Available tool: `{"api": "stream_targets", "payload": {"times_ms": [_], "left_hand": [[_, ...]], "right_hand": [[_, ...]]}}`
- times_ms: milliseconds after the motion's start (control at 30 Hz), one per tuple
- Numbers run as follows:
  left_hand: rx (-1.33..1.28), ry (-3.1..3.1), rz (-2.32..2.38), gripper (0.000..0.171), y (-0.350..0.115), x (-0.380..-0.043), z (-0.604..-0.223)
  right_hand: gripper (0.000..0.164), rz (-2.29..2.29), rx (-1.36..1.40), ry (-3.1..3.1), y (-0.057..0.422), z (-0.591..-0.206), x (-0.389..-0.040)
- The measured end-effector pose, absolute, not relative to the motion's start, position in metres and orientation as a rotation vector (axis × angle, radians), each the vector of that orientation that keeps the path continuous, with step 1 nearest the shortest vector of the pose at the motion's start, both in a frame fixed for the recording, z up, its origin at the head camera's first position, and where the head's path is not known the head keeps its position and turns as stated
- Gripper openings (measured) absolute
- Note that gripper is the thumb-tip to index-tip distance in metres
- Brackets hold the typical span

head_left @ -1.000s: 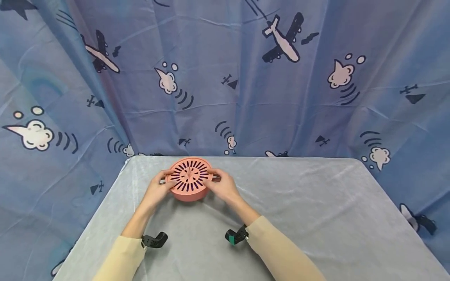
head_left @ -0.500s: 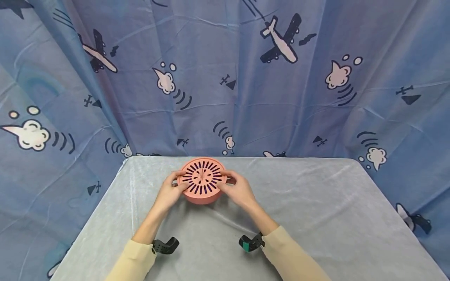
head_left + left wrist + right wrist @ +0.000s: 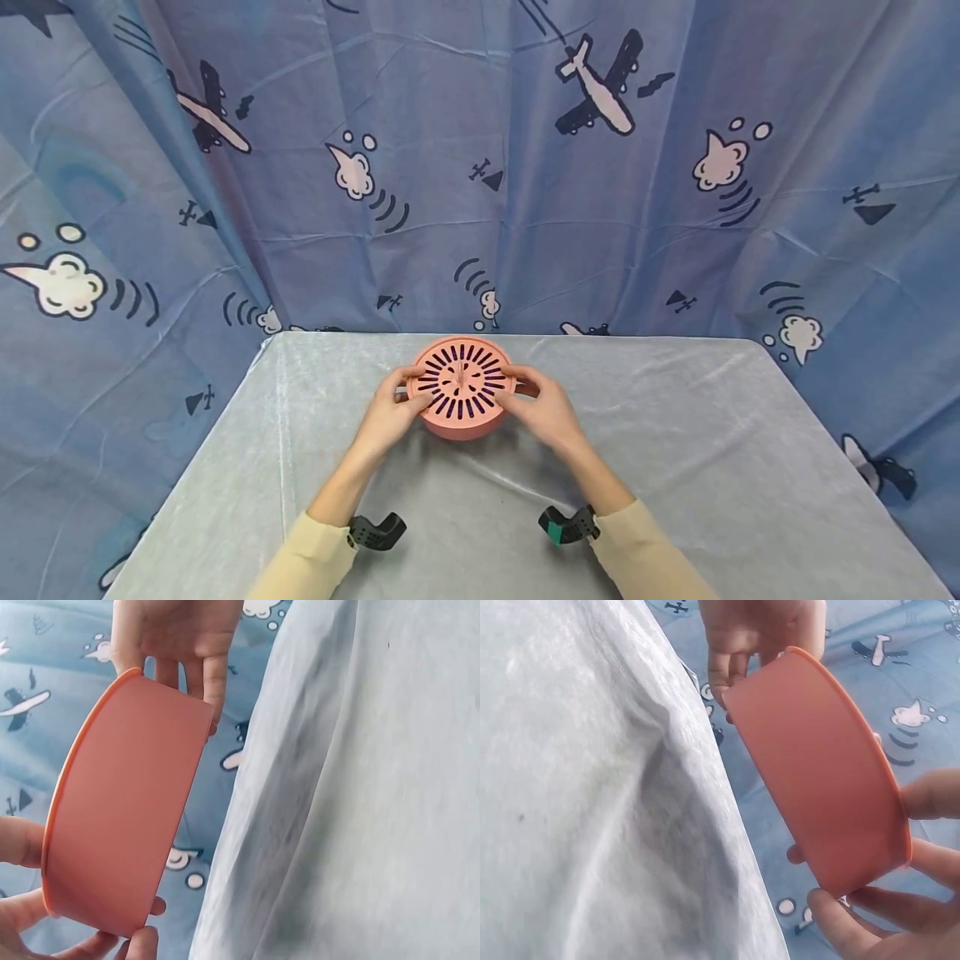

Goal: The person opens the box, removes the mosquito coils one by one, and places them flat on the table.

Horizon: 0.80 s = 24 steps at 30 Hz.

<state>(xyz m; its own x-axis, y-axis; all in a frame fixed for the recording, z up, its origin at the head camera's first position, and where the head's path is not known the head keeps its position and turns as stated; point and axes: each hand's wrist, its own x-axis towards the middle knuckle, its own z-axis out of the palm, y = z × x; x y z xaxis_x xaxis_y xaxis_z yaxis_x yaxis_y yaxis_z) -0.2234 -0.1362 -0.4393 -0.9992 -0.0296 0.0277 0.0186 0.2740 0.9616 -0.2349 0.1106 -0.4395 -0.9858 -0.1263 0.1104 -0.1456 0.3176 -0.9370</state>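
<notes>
- Lowest in the head view, two pale yellow sleeves [image 3: 307, 567] come up from the bottom edge, each with a small black wrist mount beside its cuff.
- Above them lies the table cover [image 3: 675, 483], a grey, faintly shiny, crinkled sheet filling the lower half of the frame.
- The left hand [image 3: 390, 412] grips the left rim of the bowl, fingers curled round it.
- The right hand [image 3: 547, 410] grips the right rim the same way, thumb on top.
- Between them, centre frame, sits the round salmon-pink plastic bowl [image 3: 463, 398]: smooth plain wall, flat top pierced with radiating slots, a small peg at its middle. The wrist views show it held clear of the cloth.
- Behind, filling the upper frame, hangs a blue creased curtain [image 3: 675, 208] printed with cartoon aeroplanes and puffs.
</notes>
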Motion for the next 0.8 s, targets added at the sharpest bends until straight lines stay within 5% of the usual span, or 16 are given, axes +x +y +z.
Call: {"api": "stream_targets", "payload": {"times_ms": [800], "left_hand": [[-0.139,-2.539,-1.85,0.045,-0.084,-0.229,-0.46]], "right_hand": [[0.048,1.853,0.217,-2.597,0.174,-0.448,-0.232]]}}
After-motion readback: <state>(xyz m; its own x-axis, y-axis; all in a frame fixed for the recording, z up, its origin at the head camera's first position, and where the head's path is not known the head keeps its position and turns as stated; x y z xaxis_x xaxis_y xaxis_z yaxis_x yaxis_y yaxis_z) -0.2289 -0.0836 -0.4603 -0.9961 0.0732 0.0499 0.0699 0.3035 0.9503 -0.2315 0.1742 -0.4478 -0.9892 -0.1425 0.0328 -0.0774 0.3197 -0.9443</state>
